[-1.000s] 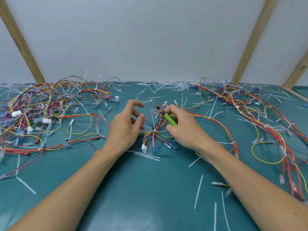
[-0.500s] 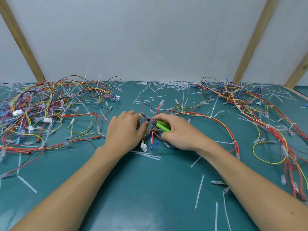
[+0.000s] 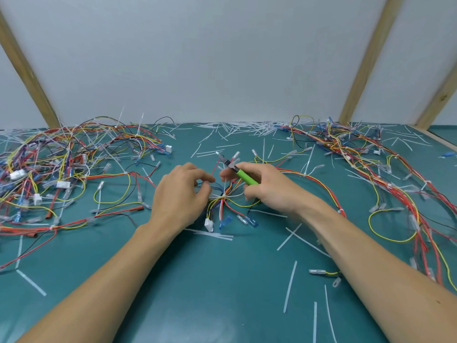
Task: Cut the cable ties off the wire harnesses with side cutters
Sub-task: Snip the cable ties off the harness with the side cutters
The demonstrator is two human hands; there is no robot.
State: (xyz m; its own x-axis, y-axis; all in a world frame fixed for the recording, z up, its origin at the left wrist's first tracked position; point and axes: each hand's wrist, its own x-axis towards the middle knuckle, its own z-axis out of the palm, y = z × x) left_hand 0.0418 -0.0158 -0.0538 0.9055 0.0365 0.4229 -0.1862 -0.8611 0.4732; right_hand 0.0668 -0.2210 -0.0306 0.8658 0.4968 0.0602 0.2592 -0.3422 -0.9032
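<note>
A small wire harness [image 3: 223, 204] of red, yellow, blue and white wires lies in the middle of the green mat, bound at its centre by a white cable tie [image 3: 223, 195]. My left hand [image 3: 181, 196] sits just left of the tie, its thumb and curled fingers pinching some of the harness wires. My right hand [image 3: 269, 189] grips the green-handled side cutters [image 3: 243, 176]. Their jaws point up and to the left, lifted above the harness and apart from the tie.
A big tangle of harnesses [image 3: 61, 169] covers the mat's left side, and another long pile [image 3: 371, 169] runs down the right. Cut white tie strips [image 3: 289, 290] lie scattered all over, thickest along the back wall. A wooden edge [image 3: 442, 142] borders the far right.
Half a second ago the cutter jaws were down at the harness against my left fingertips. They have since lifted up and to the right, and my left fingers stay curled at the wires.
</note>
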